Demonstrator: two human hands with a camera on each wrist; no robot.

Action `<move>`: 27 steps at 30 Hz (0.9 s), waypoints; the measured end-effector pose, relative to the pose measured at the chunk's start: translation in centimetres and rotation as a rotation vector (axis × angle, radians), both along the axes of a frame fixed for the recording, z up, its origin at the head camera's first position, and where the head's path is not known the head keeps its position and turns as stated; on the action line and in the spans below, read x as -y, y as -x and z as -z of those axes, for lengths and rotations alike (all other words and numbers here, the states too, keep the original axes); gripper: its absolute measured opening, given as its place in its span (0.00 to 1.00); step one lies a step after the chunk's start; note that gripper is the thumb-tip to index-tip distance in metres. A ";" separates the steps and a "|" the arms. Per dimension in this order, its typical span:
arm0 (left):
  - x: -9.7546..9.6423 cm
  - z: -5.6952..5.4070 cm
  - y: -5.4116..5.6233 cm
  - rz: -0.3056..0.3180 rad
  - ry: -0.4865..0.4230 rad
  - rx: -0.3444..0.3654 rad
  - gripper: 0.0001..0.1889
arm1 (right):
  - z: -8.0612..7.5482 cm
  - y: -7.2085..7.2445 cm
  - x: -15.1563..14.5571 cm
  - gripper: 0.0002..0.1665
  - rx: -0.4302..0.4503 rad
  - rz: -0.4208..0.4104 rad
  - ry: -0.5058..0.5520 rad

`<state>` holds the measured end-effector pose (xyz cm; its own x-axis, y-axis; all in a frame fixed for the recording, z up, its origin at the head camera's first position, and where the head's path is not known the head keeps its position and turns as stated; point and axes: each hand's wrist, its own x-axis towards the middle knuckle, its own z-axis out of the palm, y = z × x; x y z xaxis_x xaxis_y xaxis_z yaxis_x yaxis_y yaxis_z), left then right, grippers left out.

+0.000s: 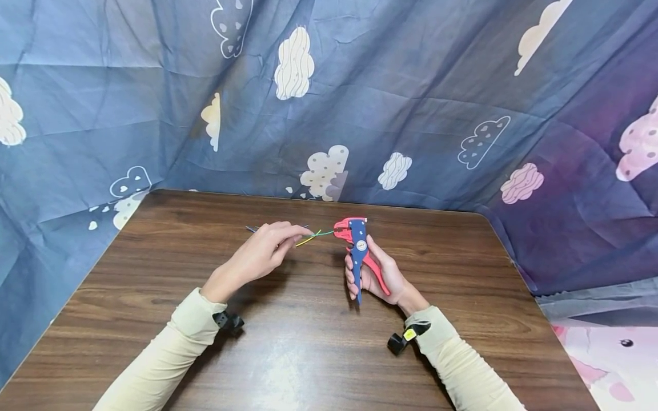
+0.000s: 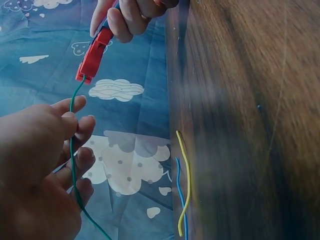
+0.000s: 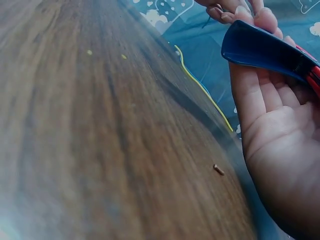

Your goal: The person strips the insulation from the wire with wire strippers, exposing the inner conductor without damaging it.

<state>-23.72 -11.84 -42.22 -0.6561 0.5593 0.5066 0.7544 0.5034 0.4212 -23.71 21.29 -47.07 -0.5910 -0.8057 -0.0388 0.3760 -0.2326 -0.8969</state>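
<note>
My right hand (image 1: 382,277) holds a red and blue wire stripper (image 1: 358,251) upright above the table, its fingers curled round the blue handle. The stripper's red head points left. Between thumb and forefinger, my left hand (image 1: 259,254) pinches a green wire (image 1: 324,233). One end of that wire reaches the mouth of the red head (image 2: 92,60) in the left wrist view; the rest runs down past the fingers. Below the hands, a yellow wire (image 2: 188,185) and a blue wire (image 2: 179,185) lie side by side on the table.
The brown wooden table (image 1: 288,342) ends at a blue curtain (image 1: 247,142) printed with clouds. A tiny brown scrap (image 3: 218,170) lies on the wood in the right wrist view, with small yellowish specks (image 3: 124,57) farther off.
</note>
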 end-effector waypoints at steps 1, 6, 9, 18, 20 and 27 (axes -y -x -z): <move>0.0 0.0 0.0 0.003 0.004 -0.009 0.16 | 0.0 0.0 0.0 0.45 -0.006 -0.005 -0.003; -0.2 -0.3 -0.2 -0.004 0.015 -0.028 0.16 | -0.1 -0.1 0.0 0.45 -0.019 -0.021 0.000; -0.2 -0.4 -0.3 -0.017 0.027 -0.021 0.17 | 0.0 -0.2 0.1 0.45 -0.021 -0.022 0.000; -0.2 -0.2 -0.3 -0.004 0.025 -0.025 0.17 | 0.1 -0.3 0.3 0.45 -0.015 -0.010 0.000; -0.2 -0.1 -0.2 -0.001 0.022 -0.027 0.17 | 0.0 -0.4 0.3 0.45 -0.018 -0.015 0.004; -0.1 -0.1 -0.3 -0.009 0.031 -0.006 0.17 | 0.1 -0.3 0.3 0.45 -0.023 -0.027 0.012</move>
<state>-23.46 -11.73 -42.14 -0.6585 0.5688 0.4928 0.7520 0.5231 0.4010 -23.36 20.96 -47.17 -0.5697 -0.8217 -0.0156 0.3618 -0.2337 -0.9025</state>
